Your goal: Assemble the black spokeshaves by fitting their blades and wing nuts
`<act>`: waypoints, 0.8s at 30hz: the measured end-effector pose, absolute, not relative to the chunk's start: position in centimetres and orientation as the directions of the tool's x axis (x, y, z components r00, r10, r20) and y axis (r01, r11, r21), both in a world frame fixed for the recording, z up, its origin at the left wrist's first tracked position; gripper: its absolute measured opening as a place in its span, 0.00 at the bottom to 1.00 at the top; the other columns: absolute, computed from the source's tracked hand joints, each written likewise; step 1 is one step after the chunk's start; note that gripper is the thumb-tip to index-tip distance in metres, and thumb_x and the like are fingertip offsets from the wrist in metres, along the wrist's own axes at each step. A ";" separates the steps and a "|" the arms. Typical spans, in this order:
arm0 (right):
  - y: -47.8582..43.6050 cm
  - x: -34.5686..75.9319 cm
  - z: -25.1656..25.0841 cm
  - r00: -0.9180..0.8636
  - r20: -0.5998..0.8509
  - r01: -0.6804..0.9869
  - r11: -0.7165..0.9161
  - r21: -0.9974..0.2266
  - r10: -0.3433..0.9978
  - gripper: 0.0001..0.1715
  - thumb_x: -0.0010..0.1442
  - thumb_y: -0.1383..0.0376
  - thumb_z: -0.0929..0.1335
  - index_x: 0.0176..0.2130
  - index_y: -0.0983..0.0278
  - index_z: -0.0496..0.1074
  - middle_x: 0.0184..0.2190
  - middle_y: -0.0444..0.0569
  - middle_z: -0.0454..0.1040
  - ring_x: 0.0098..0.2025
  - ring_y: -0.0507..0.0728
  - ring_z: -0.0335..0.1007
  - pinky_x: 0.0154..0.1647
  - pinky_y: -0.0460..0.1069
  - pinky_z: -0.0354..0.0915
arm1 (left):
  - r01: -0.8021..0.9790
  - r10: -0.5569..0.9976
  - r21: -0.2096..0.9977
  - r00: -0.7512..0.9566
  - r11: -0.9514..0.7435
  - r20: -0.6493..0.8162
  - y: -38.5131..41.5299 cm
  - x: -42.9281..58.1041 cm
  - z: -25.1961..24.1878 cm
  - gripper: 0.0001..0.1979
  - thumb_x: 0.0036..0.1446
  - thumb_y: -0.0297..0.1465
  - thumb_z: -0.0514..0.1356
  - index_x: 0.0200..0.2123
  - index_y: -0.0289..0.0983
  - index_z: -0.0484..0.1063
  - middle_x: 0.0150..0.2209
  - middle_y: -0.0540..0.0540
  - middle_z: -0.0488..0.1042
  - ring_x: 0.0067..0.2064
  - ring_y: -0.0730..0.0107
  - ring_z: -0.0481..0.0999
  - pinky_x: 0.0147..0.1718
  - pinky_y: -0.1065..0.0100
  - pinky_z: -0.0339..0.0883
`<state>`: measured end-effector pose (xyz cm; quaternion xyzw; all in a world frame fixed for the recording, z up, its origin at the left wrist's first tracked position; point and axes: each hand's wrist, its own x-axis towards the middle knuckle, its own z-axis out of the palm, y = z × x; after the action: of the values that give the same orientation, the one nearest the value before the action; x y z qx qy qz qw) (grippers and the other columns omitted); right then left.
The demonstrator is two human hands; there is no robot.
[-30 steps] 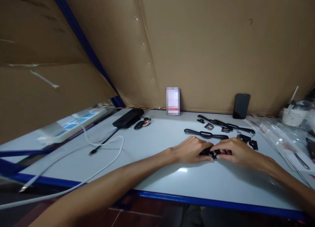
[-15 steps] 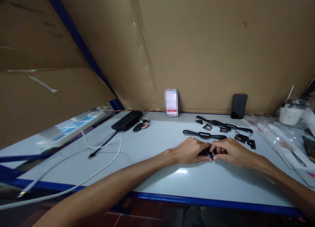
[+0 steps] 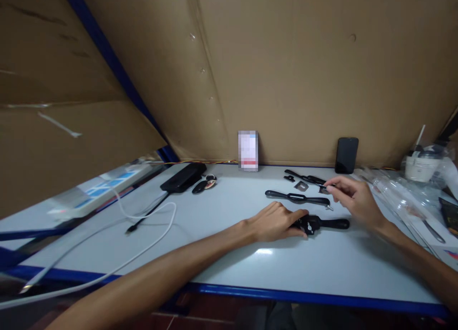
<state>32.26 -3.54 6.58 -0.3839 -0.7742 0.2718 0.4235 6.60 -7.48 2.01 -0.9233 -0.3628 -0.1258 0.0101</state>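
My left hand point(image 3: 277, 221) is closed around the left handle of a black spokeshave point(image 3: 334, 223), pressing it to the table. Metal parts show at its middle, and its right handle points right. My right hand point(image 3: 352, 199) is raised over the loose parts behind it, thumb and fingers pinched together. Whatever sits in that pinch is too small to make out. Behind the held tool lies another spokeshave body point(image 3: 296, 197), with a small screw point(image 3: 329, 208) by its right end. Farther back are a spokeshave point(image 3: 304, 177) partly covered by my right hand, a flat blade point(image 3: 301, 186) and a small black piece point(image 3: 289, 179).
At the back wall lean a lit phone point(image 3: 248, 151) and a dark phone point(image 3: 347, 155). Plastic packaging point(image 3: 404, 196) and a white cup point(image 3: 422, 167) occupy the right. Leftward lie a black case point(image 3: 184, 177), keys point(image 3: 204, 183), a white cable point(image 3: 157, 242) and a power strip point(image 3: 103, 189).
My right hand has left the held spokeshave and moved up and right over the loose parts. The tool's right handle is now uncovered. My left hand has stayed in place.
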 end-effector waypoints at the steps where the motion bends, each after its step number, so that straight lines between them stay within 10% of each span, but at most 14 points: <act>1: -3.3 32.5 6.7 -0.291 0.481 0.367 0.561 -0.742 0.827 0.16 0.64 0.52 0.68 0.37 0.61 0.77 0.20 0.41 0.68 0.23 0.54 0.61 0.24 0.49 0.54 | 0.677 0.671 0.073 0.699 -0.732 0.249 -7.4 6.4 2.0 0.32 0.71 0.56 0.53 0.60 0.35 0.72 0.26 0.45 0.78 0.26 0.62 0.78 0.25 0.64 0.64; 8: -1.0 34.6 6.8 -0.032 0.642 0.452 0.584 -0.674 0.766 0.12 0.66 0.55 0.68 0.38 0.60 0.76 0.25 0.44 0.72 0.27 0.56 0.67 0.28 0.50 0.60 | 0.869 0.837 0.151 0.386 -0.471 0.388 -4.4 3.2 3.0 0.31 0.71 0.53 0.56 0.65 0.38 0.68 0.34 0.43 0.83 0.32 0.59 0.81 0.33 0.64 0.68; 16: 1.4 34.5 2.5 -0.441 0.489 0.766 0.599 -0.232 0.753 0.18 0.69 0.60 0.67 0.54 0.65 0.76 0.49 0.58 0.80 0.52 0.67 0.72 0.55 0.59 0.66 | 0.962 0.940 0.261 -0.018 -0.076 0.340 -0.8 -0.9 3.6 0.21 0.68 0.44 0.63 0.55 0.35 0.76 0.37 0.39 0.83 0.41 0.51 0.83 0.35 0.64 0.66; 24: 2.8 36.5 4.3 -0.280 0.427 0.895 0.395 -0.208 0.860 0.15 0.70 0.67 0.65 0.51 0.66 0.79 0.51 0.60 0.77 0.56 0.67 0.71 0.56 0.59 0.64 | 0.972 0.967 0.236 -0.077 0.018 0.242 -0.5 -1.4 2.6 0.21 0.68 0.46 0.61 0.56 0.38 0.76 0.40 0.39 0.83 0.45 0.49 0.82 0.34 0.65 0.64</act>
<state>36.54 2.82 4.26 -0.5488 -0.7993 -0.0364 0.2422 -1.38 -0.54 2.55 -0.6792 -0.7136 -0.1714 0.0064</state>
